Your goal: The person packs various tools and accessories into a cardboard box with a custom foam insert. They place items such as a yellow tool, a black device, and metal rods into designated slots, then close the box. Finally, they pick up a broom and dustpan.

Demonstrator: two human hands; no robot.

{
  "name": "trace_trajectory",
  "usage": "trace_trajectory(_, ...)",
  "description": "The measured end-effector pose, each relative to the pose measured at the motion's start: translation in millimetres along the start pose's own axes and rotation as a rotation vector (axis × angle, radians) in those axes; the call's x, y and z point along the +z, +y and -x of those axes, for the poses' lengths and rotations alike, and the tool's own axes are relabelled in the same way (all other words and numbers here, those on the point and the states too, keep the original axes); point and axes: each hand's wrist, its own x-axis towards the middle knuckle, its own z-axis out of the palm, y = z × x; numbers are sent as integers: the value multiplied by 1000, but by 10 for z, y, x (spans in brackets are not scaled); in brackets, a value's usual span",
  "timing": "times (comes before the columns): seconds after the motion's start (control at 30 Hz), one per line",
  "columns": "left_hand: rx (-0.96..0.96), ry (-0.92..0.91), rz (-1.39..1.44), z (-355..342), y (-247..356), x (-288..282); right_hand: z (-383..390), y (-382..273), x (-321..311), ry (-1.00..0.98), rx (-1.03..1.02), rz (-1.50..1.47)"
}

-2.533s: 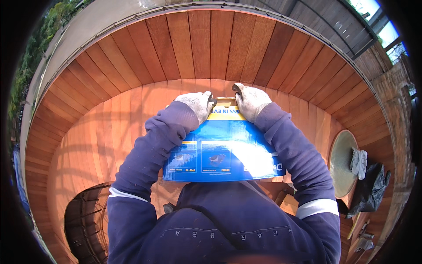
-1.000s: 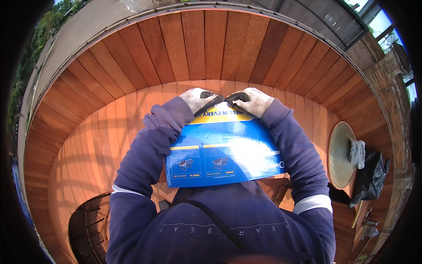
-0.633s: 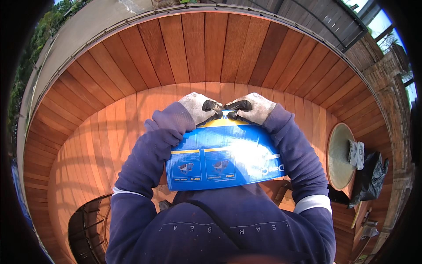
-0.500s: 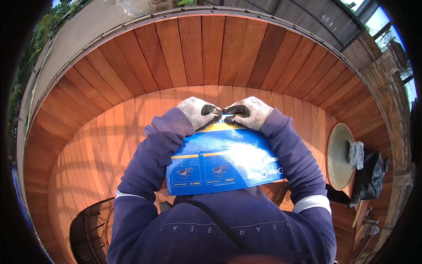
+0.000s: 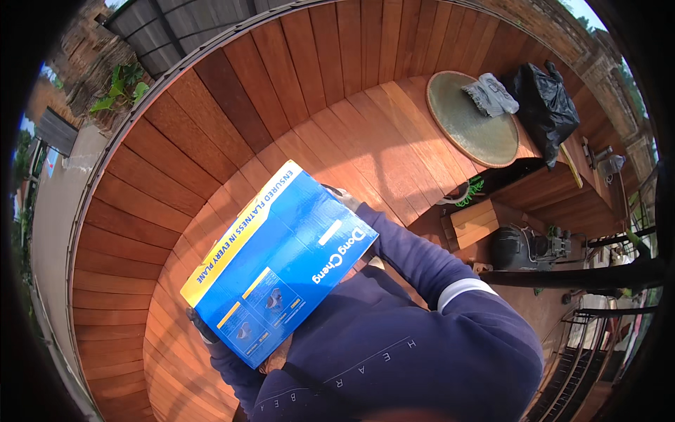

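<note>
A blue cardboard box (image 5: 281,253) with a yellow band and small pictures of power tools is held up in front of my chest, slanting from lower left to upper right. My left hand (image 5: 202,326), in a dark-palmed glove, grips its lower left end. My right hand (image 5: 343,198), in a pale glove, is against the opposite end, largely covered by the box. Most of the fingers of both hands are out of sight. The box's flap edge points away from me, and its contents cannot be seen.
Round me curves a wooden plank bench (image 5: 380,144) with a slatted back. To the right lie a round tray (image 5: 453,137) with a grey cloth item (image 5: 491,95), and a black plastic bag (image 5: 545,112). Lower down are a wooden box (image 5: 472,224) and a dark tank-shaped machine (image 5: 517,247).
My hands have gone from close together at the box's far edge to its two opposite ends. The box is now tilted, and my view has swung to the right.
</note>
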Motion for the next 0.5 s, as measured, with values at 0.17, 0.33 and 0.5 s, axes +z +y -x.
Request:
trace_trajectory(0.17,-302,-291,-103,598,-539,360,112,198,84,187,-29,53)
trace_trajectory(0.33,-306,-450,-166,692,-442,689,173,130,158,313,66,187)
trace_trajectory(0.5,-212,-550,-216,683,-25,1035,252,1074,101,483,-665,582)
